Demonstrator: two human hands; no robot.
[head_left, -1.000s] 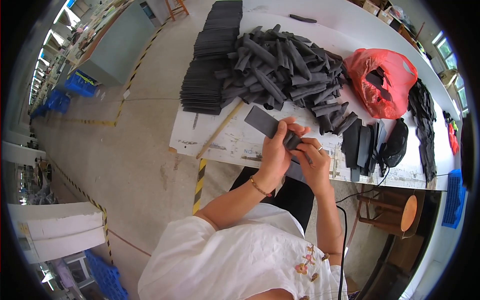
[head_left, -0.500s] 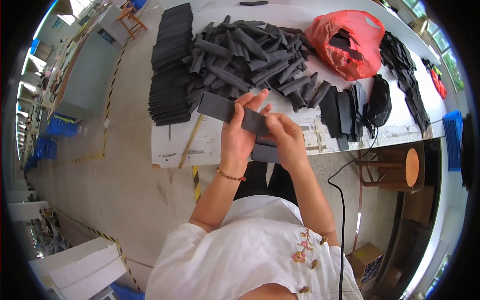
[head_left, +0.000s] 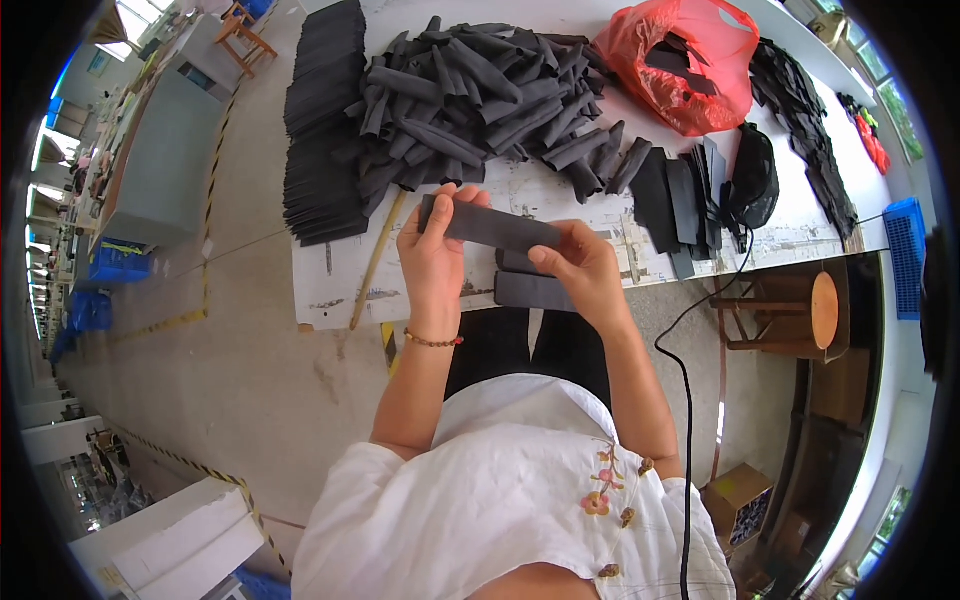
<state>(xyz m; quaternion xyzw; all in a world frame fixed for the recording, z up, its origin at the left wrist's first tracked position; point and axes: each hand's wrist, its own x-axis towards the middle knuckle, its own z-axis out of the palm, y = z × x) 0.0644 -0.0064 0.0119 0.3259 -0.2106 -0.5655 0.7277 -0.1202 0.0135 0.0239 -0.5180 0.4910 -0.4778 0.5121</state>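
Note:
A flat dark grey strip, which looks like cloth, is stretched between my two hands above the table's near edge. My left hand pinches its left end, the thumb on top and the fingers behind. At the other end, my right hand grips the strip between thumb and fingers. Just below it, a second dark piece lies at the table edge, partly covered by my right hand, with another dark piece behind it. Beyond my hands rises a heap of curled dark strips.
Left of the heap runs a neat stack of dark pieces. A wooden stick lies near the table's edge. To the right are a red plastic bag, upright dark pieces and a black corded device. Its cable hangs beside me.
My left hand has slid to the strip's left end and my right hand now holds its right end. The strip has shifted slightly and lies more level.

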